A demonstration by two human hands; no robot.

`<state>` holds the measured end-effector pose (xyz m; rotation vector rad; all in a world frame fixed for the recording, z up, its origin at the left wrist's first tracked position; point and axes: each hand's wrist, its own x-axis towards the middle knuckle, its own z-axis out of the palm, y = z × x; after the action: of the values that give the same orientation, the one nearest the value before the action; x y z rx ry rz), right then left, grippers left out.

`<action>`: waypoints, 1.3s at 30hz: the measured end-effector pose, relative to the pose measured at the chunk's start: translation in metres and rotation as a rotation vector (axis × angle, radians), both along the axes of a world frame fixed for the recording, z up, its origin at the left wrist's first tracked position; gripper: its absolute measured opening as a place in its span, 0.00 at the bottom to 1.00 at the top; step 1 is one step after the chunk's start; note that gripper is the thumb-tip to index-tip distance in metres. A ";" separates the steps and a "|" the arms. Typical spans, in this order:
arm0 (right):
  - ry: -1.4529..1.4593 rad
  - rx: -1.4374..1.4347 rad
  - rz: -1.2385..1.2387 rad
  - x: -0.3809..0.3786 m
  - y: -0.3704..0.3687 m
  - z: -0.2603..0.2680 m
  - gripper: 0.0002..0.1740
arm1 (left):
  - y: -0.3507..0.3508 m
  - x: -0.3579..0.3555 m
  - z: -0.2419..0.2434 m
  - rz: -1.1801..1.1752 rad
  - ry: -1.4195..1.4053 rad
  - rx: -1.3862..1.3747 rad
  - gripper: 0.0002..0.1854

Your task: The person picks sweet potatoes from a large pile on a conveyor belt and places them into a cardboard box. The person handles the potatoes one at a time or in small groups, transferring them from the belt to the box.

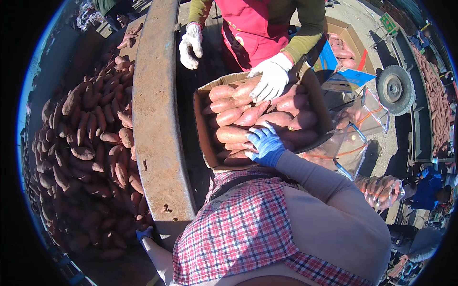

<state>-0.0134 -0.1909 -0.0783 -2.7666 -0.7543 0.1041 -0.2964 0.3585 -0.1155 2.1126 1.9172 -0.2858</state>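
A cardboard box (203, 132) filled with sweet potatoes (230, 134) stands in front of me. My right hand (266, 146), in a blue knit glove, lies palm down on the sweet potatoes along the box's near side, fingers spread. My left hand (144, 233), also blue-gloved, reaches down beside the metal rail's near end. It is at the edge of a large pile of sweet potatoes (103, 143); shadow hides its fingers and whether it grips one. Across from me, a co-worker's white-gloved hand (272, 78) touches the sweet potatoes at the box's far side.
A wide, dirt-marked metal rail (157, 107) separates the pile from the box. The co-worker's other gloved hand (191, 46) hangs beside it. At right are another box of sweet potatoes (343, 53), clear plastic bags (349, 143) and a wheeled trailer (411, 96) loaded with sweet potatoes.
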 end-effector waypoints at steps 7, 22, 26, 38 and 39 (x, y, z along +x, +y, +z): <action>0.102 0.249 0.097 -0.029 -0.031 0.014 0.27 | -0.005 -0.002 0.001 0.028 -0.086 0.047 0.38; -0.075 -0.003 0.229 0.089 0.015 0.036 0.33 | -0.264 0.221 0.084 -1.017 -0.353 0.396 0.45; -0.058 -0.122 0.178 0.108 0.017 0.030 0.33 | -0.280 0.226 0.091 -0.988 -0.252 0.443 0.45; -0.196 -0.021 0.184 0.094 -0.002 -0.004 0.31 | -0.278 0.227 0.079 -1.008 -0.297 0.531 0.43; -0.170 0.091 0.155 0.092 -0.007 -0.002 0.30 | -0.279 0.227 0.080 -1.001 -0.276 0.540 0.43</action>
<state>0.0786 -0.1982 -0.0800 -2.6522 -0.9913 -0.1338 -0.0697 0.0791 -0.0352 3.1086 0.6889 0.3748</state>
